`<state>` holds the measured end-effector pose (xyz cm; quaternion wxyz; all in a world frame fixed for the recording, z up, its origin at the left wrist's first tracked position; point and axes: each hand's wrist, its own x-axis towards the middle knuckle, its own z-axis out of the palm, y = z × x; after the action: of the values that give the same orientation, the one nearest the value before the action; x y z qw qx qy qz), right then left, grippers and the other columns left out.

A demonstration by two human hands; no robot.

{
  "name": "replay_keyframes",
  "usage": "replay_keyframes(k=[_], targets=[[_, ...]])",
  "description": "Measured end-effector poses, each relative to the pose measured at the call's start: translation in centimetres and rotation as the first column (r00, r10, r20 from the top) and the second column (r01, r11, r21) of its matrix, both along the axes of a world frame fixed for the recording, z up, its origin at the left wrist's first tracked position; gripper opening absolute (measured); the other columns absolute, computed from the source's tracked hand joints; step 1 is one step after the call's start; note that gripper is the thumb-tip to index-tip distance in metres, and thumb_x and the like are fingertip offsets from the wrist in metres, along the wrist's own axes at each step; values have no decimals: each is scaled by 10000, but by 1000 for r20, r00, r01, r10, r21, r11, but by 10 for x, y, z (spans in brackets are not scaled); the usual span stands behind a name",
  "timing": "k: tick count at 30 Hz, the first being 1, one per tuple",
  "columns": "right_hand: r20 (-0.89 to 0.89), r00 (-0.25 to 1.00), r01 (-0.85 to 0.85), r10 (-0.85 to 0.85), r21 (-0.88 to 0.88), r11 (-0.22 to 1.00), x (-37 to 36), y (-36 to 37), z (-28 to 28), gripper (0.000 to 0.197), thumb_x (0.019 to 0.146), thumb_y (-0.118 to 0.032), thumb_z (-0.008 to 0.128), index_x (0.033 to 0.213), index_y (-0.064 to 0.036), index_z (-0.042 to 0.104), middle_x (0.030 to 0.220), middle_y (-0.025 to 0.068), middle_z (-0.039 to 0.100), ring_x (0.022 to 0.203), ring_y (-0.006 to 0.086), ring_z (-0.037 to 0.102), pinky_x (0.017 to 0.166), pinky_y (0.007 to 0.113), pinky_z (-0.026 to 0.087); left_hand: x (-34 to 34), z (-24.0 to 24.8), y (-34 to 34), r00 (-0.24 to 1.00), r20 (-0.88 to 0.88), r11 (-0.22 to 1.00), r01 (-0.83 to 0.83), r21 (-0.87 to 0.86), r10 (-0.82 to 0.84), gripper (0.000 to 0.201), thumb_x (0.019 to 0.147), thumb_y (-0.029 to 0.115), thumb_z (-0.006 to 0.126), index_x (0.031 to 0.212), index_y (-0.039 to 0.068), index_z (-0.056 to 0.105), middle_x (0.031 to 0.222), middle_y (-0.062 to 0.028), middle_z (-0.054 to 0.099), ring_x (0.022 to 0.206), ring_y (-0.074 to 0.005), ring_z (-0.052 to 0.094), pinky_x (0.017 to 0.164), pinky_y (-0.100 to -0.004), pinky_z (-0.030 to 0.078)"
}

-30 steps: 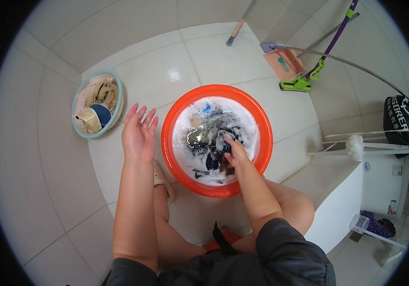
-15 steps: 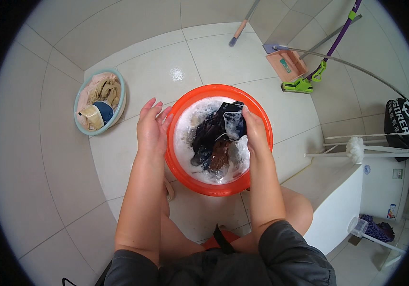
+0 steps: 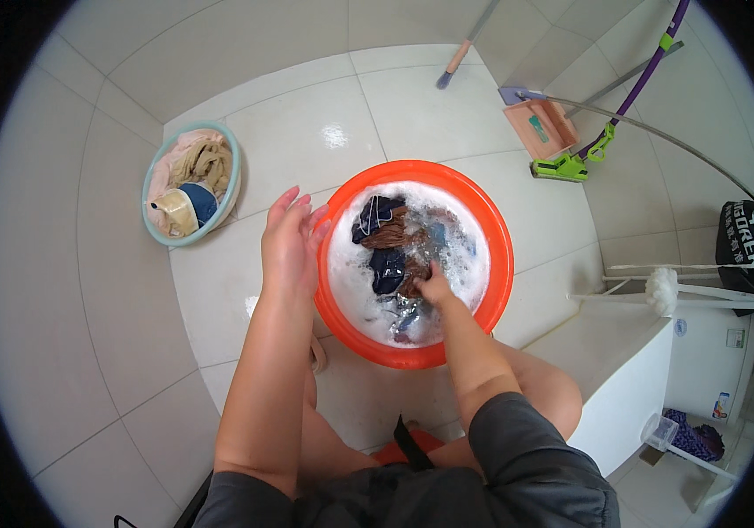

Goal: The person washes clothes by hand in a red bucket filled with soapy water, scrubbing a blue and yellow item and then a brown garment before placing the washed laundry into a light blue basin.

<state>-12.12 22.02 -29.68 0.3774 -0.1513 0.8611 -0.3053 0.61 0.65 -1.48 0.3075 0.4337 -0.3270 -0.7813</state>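
A round orange basin [image 3: 502, 255] full of white suds stands on the floor in front of me. Soaking in it are a dark navy garment [image 3: 375, 216] with white piping and a wet brown garment [image 3: 386, 236]; some bluish cloth lies half under the foam. My right hand [image 3: 434, 284] reaches into the suds, its fingers closed at the lower part of the brown cloth, fingertips partly hidden. My left hand [image 3: 291, 242] is raised over the basin's left rim, open, fingers apart and holding nothing.
At the left stands a light blue tub [image 3: 234, 189] with pink, tan and blue-and-cream cloth. A pink dustpan [image 3: 546, 130], a green-headed mop [image 3: 562, 167] and a brush [image 3: 453, 66] are by the far walls. A white rack [image 3: 632, 293] and black bag [image 3: 745, 242] are at the right.
My right hand has let go of the dark garment and come down into the suds. The dark garment now lies at the basin's left side. My left hand stays raised and open.
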Motion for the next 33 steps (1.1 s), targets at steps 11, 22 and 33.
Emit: replay_keyframes(k=[11, 22, 33], targets=[[296, 852, 520, -431, -394, 758, -12, -24, 71, 202, 832, -194, 601, 885, -2, 638, 784, 18, 616, 715, 102, 525, 661, 240, 425, -6, -4, 2, 1000, -7, 999, 30, -13, -30, 429, 861, 131, 467, 1255, 9, 351, 1159, -122, 446, 1022, -242, 496, 847, -341, 431], [404, 899, 439, -171, -832, 340, -37, -41, 296, 142, 921, -112, 456, 988, -15, 535, 915, 23, 577, 823, 87, 515, 750, 238, 418, -18, -9, 9, 997, -54, 999, 53, 4, -53, 431, 855, 112, 482, 1251, 8, 347, 1124, -107, 439, 995, -251, 488, 846, -345, 441], [183, 901, 429, -394, -518, 740, -29, -20, 139, 195, 901, -176, 478, 947, -9, 567, 858, 63, 598, 824, 135, 526, 767, 299, 422, -18, -9, 10, 998, -25, 998, 62, 3, -62, 444, 842, 80, 453, 1264, 2, 339, 1229, -150, 386, 973, -218, 501, 844, -329, 431]])
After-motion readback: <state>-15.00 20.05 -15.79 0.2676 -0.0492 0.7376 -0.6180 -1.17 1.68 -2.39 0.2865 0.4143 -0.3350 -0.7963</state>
